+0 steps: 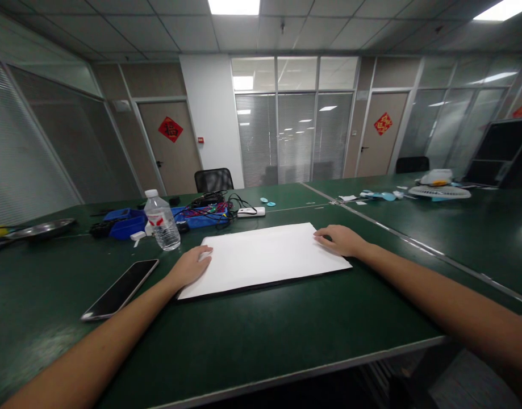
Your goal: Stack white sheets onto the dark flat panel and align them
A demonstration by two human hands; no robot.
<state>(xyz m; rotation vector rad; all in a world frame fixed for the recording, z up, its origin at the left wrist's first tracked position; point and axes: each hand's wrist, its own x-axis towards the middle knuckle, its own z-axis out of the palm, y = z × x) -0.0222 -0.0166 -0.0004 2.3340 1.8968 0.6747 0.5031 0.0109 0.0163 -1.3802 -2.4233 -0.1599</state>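
Observation:
A flat white rectangular sheet [261,255] lies on the green table in front of me, with a dark strip showing beneath its near edge. My left hand [195,266] grips its left edge, thumb lying on the white surface. On the opposite side, my right hand [339,241] is curled over the right edge, fingertips on top. Any fingers under the sheet are hidden. Beside my left forearm rests a dark-screened smartphone [121,289]. A clear plastic water bottle [163,224] stands upright beyond my left hand.
Blue trays [126,224] and a tangle of cables [209,207] sit behind the bottle, near a white power strip [251,212]. A metal pan [47,228] lies far left. Across the table seam [397,236] are a white device [439,187] and scraps. The table's front edge [295,375] is close.

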